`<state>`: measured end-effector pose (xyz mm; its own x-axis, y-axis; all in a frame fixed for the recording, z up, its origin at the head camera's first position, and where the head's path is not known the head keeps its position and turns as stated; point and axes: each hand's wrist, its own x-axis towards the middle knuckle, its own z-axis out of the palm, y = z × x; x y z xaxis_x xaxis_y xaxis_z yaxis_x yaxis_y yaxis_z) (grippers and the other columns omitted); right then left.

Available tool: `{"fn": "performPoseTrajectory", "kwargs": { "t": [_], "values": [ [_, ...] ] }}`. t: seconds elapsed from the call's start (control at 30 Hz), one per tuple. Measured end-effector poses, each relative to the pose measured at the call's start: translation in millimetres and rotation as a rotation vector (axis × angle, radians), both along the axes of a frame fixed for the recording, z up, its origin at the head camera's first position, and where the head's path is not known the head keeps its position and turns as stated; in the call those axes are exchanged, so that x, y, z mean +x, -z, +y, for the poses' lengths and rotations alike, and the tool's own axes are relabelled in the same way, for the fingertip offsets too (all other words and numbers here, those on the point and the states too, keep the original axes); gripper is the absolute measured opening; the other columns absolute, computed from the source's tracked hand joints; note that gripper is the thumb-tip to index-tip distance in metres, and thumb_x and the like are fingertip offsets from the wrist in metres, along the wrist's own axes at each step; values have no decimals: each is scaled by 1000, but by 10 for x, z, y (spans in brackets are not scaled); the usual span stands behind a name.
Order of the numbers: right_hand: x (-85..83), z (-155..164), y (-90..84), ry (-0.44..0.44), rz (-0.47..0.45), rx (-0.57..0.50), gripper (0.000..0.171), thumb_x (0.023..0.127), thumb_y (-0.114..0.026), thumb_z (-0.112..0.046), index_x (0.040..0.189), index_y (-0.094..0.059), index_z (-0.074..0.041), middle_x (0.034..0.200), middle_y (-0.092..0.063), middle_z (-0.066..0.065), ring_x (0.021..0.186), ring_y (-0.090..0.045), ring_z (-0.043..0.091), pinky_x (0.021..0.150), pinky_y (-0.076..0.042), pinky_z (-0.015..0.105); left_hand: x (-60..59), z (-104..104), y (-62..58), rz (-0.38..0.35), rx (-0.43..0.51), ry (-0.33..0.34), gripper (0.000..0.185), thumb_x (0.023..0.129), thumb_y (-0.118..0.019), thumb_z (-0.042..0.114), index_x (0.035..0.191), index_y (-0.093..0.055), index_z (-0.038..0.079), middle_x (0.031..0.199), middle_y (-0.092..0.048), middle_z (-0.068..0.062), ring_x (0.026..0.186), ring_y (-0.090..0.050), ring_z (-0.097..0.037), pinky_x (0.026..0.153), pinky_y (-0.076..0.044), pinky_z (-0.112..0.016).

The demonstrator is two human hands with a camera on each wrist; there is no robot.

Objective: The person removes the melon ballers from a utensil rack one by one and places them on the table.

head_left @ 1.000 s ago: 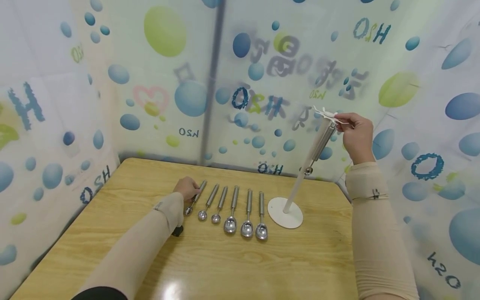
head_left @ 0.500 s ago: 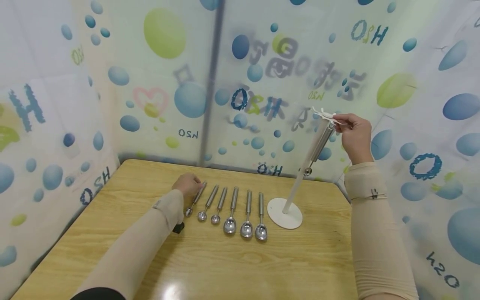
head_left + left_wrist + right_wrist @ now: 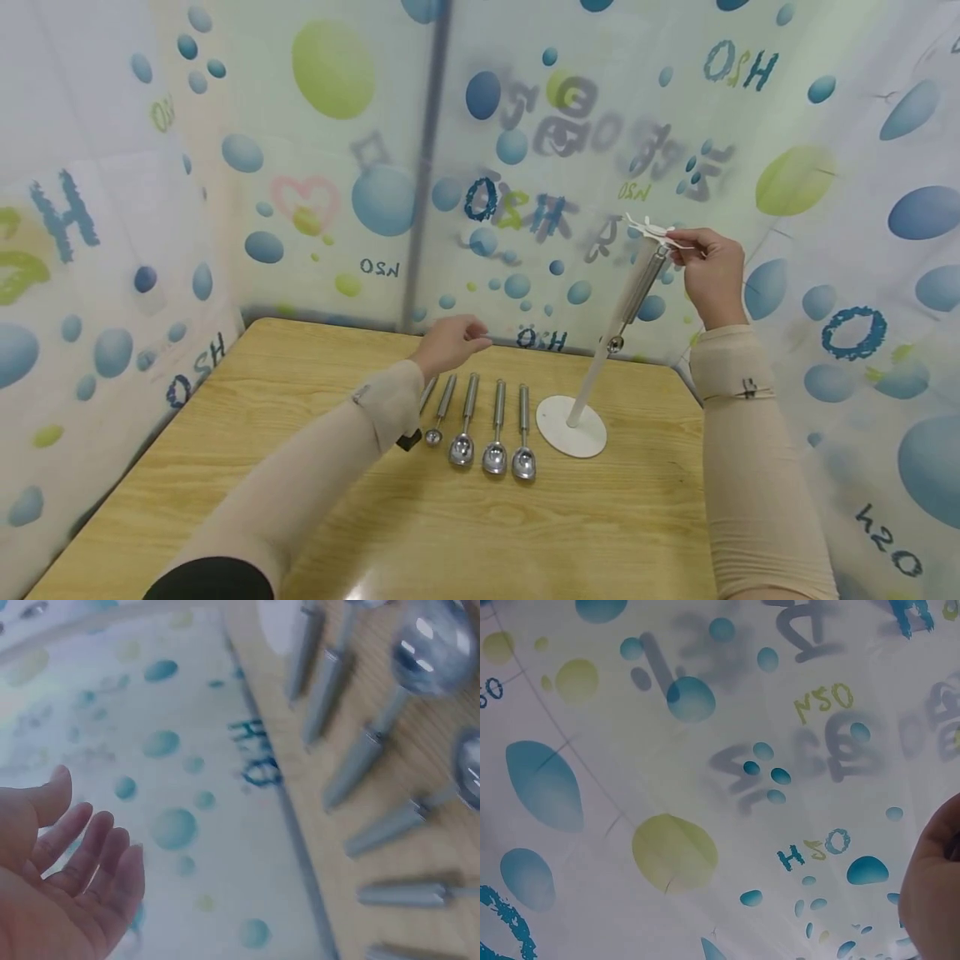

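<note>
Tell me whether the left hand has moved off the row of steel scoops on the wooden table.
Yes. The left hand has lifted off the leftmost scoop and shifted right and toward the back table edge, now hovering open above the row of steel scoops.

The printed curtain (image 3: 525,125) around the tabletop carries repeated mirrored "H2O" lettering in blue and green; its larger grey characters are illegible.

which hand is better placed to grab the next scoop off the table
Left, probably. The left hand hovers open just above the row of scoops on the table. The right hand is up at the top of the white stand, pinching its hooks beside a hung scoop.
</note>
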<state>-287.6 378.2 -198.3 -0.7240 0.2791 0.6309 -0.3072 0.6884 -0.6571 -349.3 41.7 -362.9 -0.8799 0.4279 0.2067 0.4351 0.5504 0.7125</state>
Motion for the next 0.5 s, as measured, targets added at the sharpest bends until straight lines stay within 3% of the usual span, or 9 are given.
{"fn": "performPoseTrajectory", "kwargs": {
  "t": [0.3, 0.5],
  "values": [
    [-6, 16, 25, 11, 75, 29, 36, 92, -44, 13, 110, -72, 0, 92, -65, -6, 74, -61, 4, 70, -49, 12, 213, 734, -543, 132, 141, 207, 31, 96, -61, 32, 123, -62, 17, 111, -64, 2, 96, -61, -11, 76, -53, -27],
    [16, -47, 22, 48, 83, 83, 32, 95, -47, 8, 111, -72, -3, 99, -69, 8, 72, -58, -1, 69, -48, 11, 301, 1130, -741, 151, 281, 230, 32, 96, -61, 30, 125, -61, 17, 116, -63, 2, 100, -60, -9, 78, -52, -24]
  ]
}}
